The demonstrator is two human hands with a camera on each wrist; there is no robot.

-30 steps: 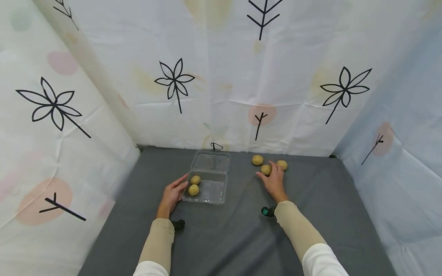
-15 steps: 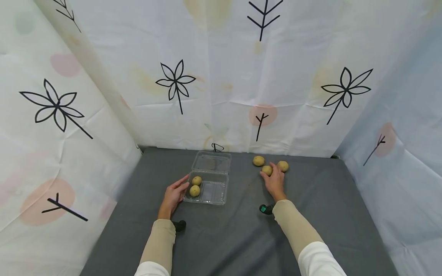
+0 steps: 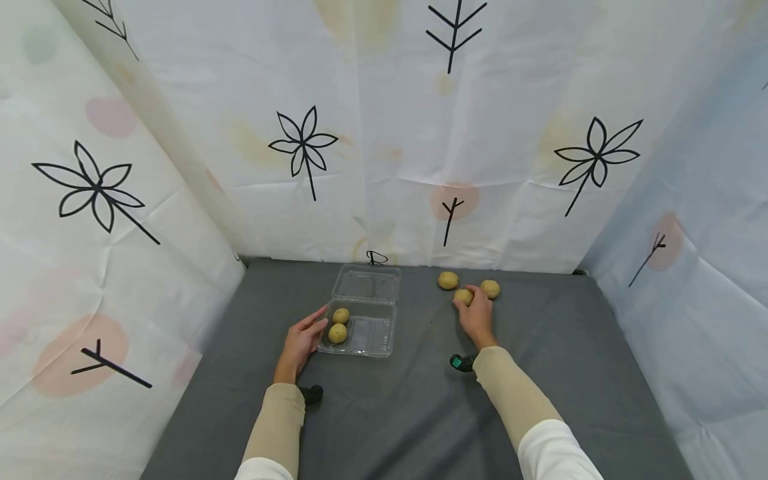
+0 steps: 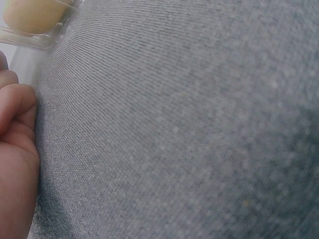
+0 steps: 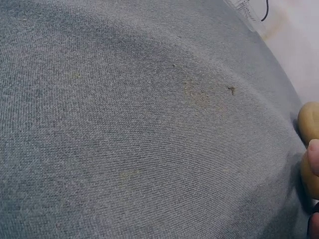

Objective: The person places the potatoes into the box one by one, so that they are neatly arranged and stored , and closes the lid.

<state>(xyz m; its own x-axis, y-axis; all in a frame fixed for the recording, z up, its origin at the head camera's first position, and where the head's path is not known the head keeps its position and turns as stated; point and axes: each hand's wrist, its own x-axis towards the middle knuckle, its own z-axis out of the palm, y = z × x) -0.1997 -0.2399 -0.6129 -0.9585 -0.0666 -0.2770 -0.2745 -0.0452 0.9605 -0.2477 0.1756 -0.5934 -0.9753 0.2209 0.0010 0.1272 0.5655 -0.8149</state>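
A potato at the back right of the table is pinched between the thumb and fingers of my right hand. Two more potatoes lie close by, one behind it on the left and one just right of my fingers. My left hand holds the left edge of a clear plastic clamshell container, whose lid lies folded back. Inside, along its left side, sit two potatoes. In the left wrist view, curled fingers show beside the container; the right wrist view catches only fingertips on the potato.
Grey cloth covers the table. Patterned white curtains stand behind and at both sides. A thin black loop lies at the back edge behind the lid. Dark wrist devices sit under both forearms.
My right thumb and fingers have closed in on the middle potato, from spread around it to pinching it. The left hand and the container stay in place.
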